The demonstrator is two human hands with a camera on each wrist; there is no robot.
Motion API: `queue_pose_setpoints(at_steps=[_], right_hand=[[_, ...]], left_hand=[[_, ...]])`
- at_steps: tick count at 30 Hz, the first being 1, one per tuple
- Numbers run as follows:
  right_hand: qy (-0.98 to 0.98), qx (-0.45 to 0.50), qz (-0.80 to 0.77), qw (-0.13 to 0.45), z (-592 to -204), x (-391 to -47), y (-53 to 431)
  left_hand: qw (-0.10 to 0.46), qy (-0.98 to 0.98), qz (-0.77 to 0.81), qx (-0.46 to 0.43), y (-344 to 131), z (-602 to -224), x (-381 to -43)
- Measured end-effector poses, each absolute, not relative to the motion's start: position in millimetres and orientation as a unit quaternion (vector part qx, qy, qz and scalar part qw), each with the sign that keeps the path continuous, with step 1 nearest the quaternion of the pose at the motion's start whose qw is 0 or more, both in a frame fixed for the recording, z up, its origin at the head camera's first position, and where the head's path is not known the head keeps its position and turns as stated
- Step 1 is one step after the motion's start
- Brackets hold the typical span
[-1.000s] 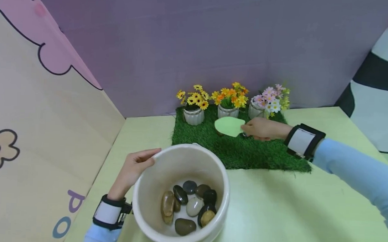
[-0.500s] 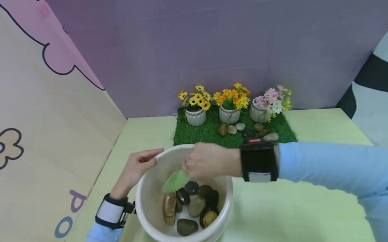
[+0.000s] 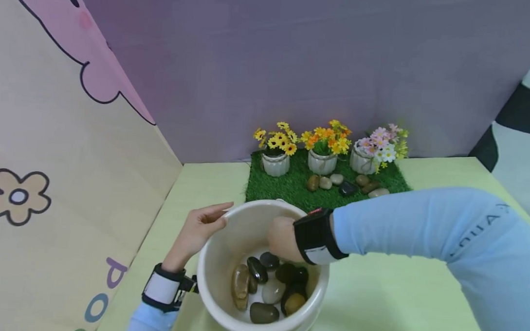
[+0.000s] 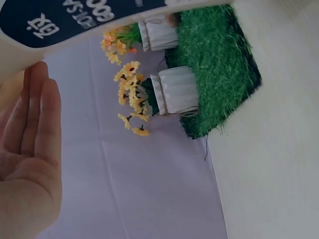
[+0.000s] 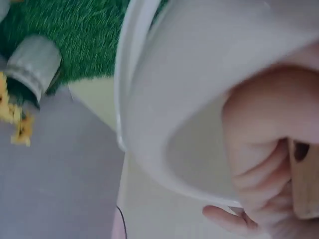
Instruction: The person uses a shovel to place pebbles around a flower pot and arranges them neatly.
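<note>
My right hand (image 3: pixel 283 238) is inside the tall cream bucket (image 3: pixel 315 299), its fingers curled around the wooden handle (image 5: pixel 305 191) of a garden trowel. The trowel's light green blade is hidden now behind the hand and wrist. Several smooth stones, among them a black one (image 3: pixel 257 269) and a pale grey one (image 3: pixel 273 291), lie on the bucket's floor below that hand. At the bucket's left side my left hand (image 3: pixel 197 233) rests against the rim. Its fingers (image 4: pixel 47 119) are straight along the outside in the left wrist view, under dark printed lettering.
Behind the bucket, a green grass mat (image 3: pixel 268 190) bears a pot of yellow flowers (image 3: pixel 276 163), a pot of orange flowers (image 3: pixel 322 162) and a pot of pink flowers (image 3: pixel 362 161). Pebbles (image 3: pixel 325 182) lie before the pots. A purple backdrop (image 3: pixel 295 64) stands behind the table.
My right hand has brought the trowel from over the mat leftward and down into the bucket, uncovering pebbles on the mat. My left hand stays at the rim. The head view has shifted slightly.
</note>
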State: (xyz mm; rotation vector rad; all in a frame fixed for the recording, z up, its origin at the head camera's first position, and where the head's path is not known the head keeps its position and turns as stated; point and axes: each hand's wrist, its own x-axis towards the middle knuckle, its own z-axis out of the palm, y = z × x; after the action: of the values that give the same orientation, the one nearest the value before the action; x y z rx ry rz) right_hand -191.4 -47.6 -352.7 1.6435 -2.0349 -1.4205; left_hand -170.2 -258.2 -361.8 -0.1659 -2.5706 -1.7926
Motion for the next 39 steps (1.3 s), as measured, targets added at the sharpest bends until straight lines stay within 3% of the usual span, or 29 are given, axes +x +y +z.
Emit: queue_pose_setpoints(at_steps=[3,5,8,11,20,28,34,39], right_hand=[[-0.665,0.610,-0.424,0.076,-351,-204,-38],[-0.666,0.629,-0.401,0.020,-346,-207,-34],[-0.695,0.602,-0.383,-0.091,-338,-202,-31],[-0.736,0.560,-0.342,-0.166,-336,-190,-27],[-0.808,0.475,-0.196,-0.287,-341,-178,-14],[-0.802,0.489,-0.153,-0.307,-341,-172,-17],[-0.807,0.510,-0.087,-0.286,-344,-170,-20],[-0.830,0.471,0.017,-0.298,-346,-169,-27]], left_hand=[[0.006,-0.822,-0.566,-0.053,-255,-362,-172],[0.009,-0.823,-0.565,-0.055,-252,-362,-172],[0.010,-0.823,-0.565,-0.055,-248,-363,-172],[0.016,-0.823,-0.566,-0.053,-244,-364,-172],[0.024,-0.821,-0.567,-0.065,-237,-361,-179],[0.036,-0.821,-0.567,-0.050,-239,-360,-177],[0.041,-0.821,-0.568,-0.039,-241,-358,-174],[0.044,-0.826,-0.561,-0.027,-247,-359,-166]])
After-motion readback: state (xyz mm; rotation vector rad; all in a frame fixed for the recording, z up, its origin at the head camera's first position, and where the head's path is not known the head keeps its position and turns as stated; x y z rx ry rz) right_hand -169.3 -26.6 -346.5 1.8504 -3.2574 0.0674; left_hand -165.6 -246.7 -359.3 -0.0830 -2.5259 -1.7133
